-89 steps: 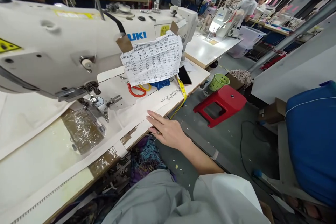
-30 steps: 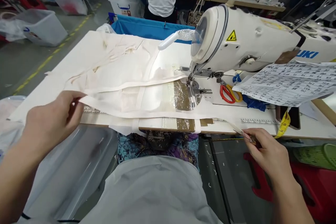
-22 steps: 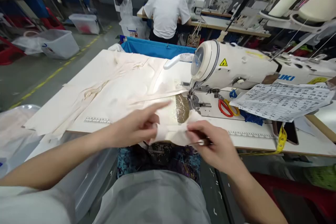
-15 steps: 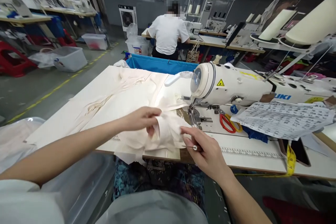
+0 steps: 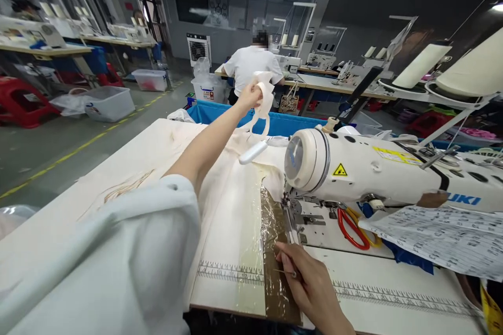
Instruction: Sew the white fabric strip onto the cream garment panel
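My left hand (image 5: 250, 96) is stretched far forward, its fingers closed on a cream fabric piece (image 5: 266, 98). The piece hangs in loops above a blue cloth bin (image 5: 288, 122) behind the table. Low over the brown taped strip (image 5: 277, 293), my right hand (image 5: 310, 280) is closed round a thin metal pointed tool (image 5: 294, 274); its exact kind cannot be made out. Just beyond that hand is the presser foot area of a white sewing machine (image 5: 353, 162). More cream fabric (image 5: 231, 149) lies on the table beneath my left arm.
A white-handled object (image 5: 253, 152) lies on the fabric left of the machine head. Red-handled scissors (image 5: 352, 230) and printed paper sheets (image 5: 444, 241) are at the right. Large thread cones (image 5: 477, 73) stand above. A person in a white shirt (image 5: 251, 63) sits ahead, facing away.
My left hand has lifted the cream fabric piece from beside the needle area and carried it forward over the blue bin. My right hand stays near the table's front edge with the pointed tool.
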